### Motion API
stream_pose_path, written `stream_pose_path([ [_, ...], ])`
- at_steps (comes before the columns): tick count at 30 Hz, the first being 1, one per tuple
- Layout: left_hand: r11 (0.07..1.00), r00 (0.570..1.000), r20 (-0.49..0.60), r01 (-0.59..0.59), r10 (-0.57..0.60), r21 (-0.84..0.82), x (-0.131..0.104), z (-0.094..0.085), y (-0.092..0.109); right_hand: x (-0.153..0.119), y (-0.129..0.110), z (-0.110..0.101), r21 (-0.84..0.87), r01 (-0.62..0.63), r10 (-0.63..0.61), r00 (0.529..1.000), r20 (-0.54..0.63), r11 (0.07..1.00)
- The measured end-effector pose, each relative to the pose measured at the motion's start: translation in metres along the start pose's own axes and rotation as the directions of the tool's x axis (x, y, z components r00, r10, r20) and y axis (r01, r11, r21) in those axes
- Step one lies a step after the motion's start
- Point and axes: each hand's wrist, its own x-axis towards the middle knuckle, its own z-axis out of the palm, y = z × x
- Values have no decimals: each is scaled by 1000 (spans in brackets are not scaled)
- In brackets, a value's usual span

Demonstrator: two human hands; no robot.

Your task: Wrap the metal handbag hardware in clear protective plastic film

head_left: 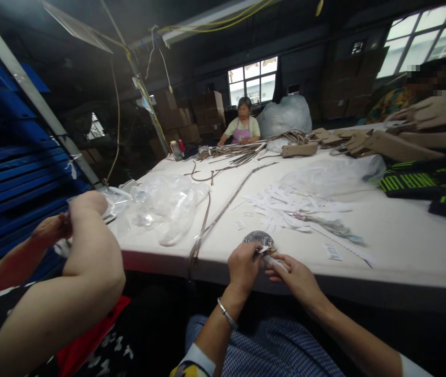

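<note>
Both hands are together at the table's front edge. My left hand (243, 266), with a silver bangle on the wrist, is closed in a pinch on a small white tag (263, 250). My right hand (296, 277) is closed round a white strip (278, 263), close beside the left fingertips. Just behind them lies a grey, shiny coil (260, 237) with a bit of gold-coloured metal near it; whether the fingers touch it I cannot tell. Loose white paper strips (281, 207) are heaped beyond my hands.
Long brown straps (223, 212) cross the white table (168, 262) to the left, beside clear plastic bags (168, 201). Brown bag pieces (396, 144) and black-and-green printed fabric (411, 180) lie right. A co-worker's arm (93, 267) is close on my left; another person (242, 125) sits opposite.
</note>
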Motion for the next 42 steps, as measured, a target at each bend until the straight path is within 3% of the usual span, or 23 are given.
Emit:
stream_pose_path([
  [3, 1000, 1000, 11, 20, -20, -8, 2, -2, 1, 1, -8, -7, -87, 132, -119, 983, 137, 988],
  [5, 999, 999, 25, 42, -42, 0, 3, -4, 1, 7, -14, -12, -96, 168, -137, 952, 273, 981],
  [7, 998, 997, 35, 62, -62, 7, 5, -5, 2, 15, -20, -19, -169, 221, -155, 929, 335, 961],
  [11, 996, 995, 47, 91, -91, 6, 7, -8, 4, 30, -32, -26, -437, 439, -342, 896, 284, 785],
  [13, 995, 994, 60, 95, -95, 6, 8, -9, 5, 35, -37, -25, -482, 496, -442, 867, 230, 722],
  [15, 996, 993, 71, 94, -94, -2, 9, -11, 4, 38, -38, -21, -488, 449, -407, 892, 197, 749],
  [17, 996, 993, 73, 92, -90, -20, 10, -11, 1, 40, -36, -18, -483, 335, -264, 941, 211, 809],
  [19, 996, 995, 68, 82, -79, -40, 11, -11, -2, 41, -32, -16, -479, 261, -167, 959, 230, 838],
  [25, 996, 996, 71, 57, -52, -66, 10, -9, -6, 42, -26, -16, -522, 396, -246, 910, 334, 756],
  [35, 992, 995, 61, 79, -74, -93, 8, -9, -3, 42, -31, -9, -557, 341, -220, 936, 274, 757],
  [42, 994, 995, 64, 84, -80, -76, 9, -9, -3, 41, -33, -10, -631, 326, -202, 944, 262, 704],
])
